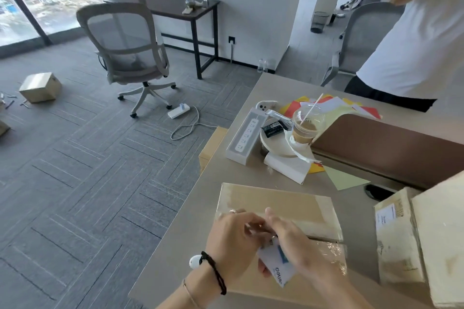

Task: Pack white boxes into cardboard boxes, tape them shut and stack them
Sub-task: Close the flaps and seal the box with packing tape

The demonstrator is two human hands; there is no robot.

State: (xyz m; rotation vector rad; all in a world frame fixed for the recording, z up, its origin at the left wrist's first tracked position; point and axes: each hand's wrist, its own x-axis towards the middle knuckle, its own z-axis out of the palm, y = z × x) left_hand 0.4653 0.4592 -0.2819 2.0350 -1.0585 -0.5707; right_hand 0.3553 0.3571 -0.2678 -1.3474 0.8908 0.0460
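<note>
Table: the long beige table (175, 246) carries all the packing work at standing reach.
Side boxes: two worn, taped brown cardboard boxes (399, 238) sit at the right edge, near the work but apart from it, probably finished ones.
Box in hand: the flat brown cardboard box (278, 211) lies straight in front of the person, lid flaps closed, clear tape glinting along its seam and right end; taping looks under way.
Left hand: the left hand (232, 238), fingers curled, meets the other hand above the seam, apparently pinching the tape end.
Right hand: the right hand (291, 238) curls over a small white tape cutter with blue print (276, 264), held low over the lid.
White boxes: two long white cartons (244, 137) wait further back, unpacked.
</note>
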